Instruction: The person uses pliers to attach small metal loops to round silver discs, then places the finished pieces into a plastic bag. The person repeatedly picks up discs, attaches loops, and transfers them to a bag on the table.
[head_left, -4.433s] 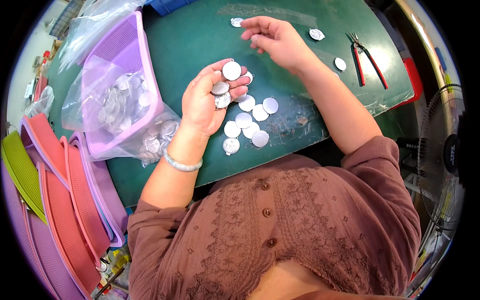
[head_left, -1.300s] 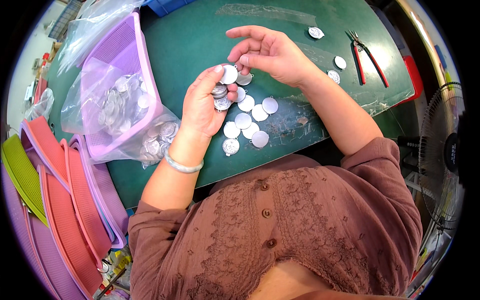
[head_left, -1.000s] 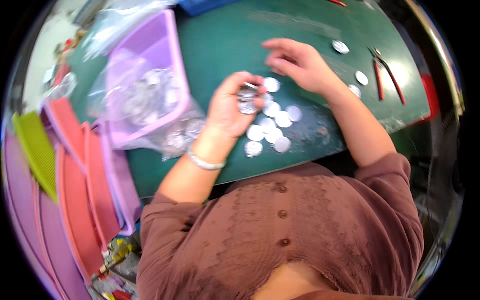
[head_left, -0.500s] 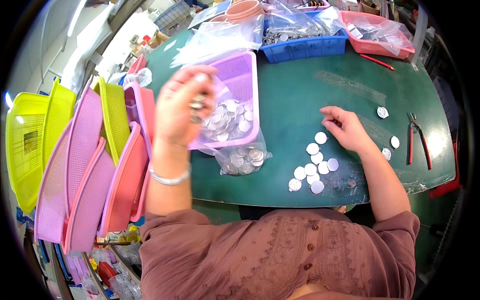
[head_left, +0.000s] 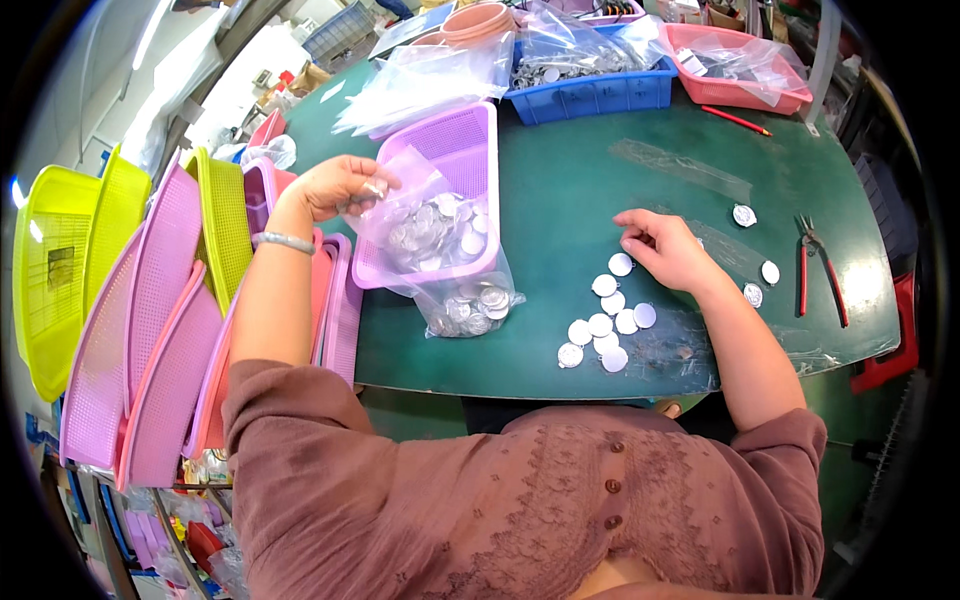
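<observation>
My left hand point(head_left: 345, 188) is raised at the left side of the purple basket point(head_left: 491, 150), its fingers pinching the upper edge of a clear plastic bag point(head_left: 418, 180). Many round silver metal discs point(head_left: 430, 230) are heaped in that bag inside the basket. More discs sit in a clear bag point(head_left: 470, 308) at the basket's near end. My right hand point(head_left: 665, 248) rests on the green table, loosely curled with thumb and forefinger slightly apart, and nothing shows in it. Several loose discs with small loops point(head_left: 600, 325) lie below it, to the left.
Pliers with red handles point(head_left: 820, 270) and a few patterned discs point(head_left: 743, 215) lie at the right. A blue bin of metal parts point(head_left: 590, 95), a pink bin point(head_left: 740, 65), a red pen point(head_left: 737, 121) and clear bags point(head_left: 430, 90) are at the back. Stacked plastic baskets point(head_left: 150, 300) stand at the left.
My left hand has moved left and down; the metal pieces seen in it before are gone, and it now grips the bag's edge. My right hand keeps its place beside the loose discs.
</observation>
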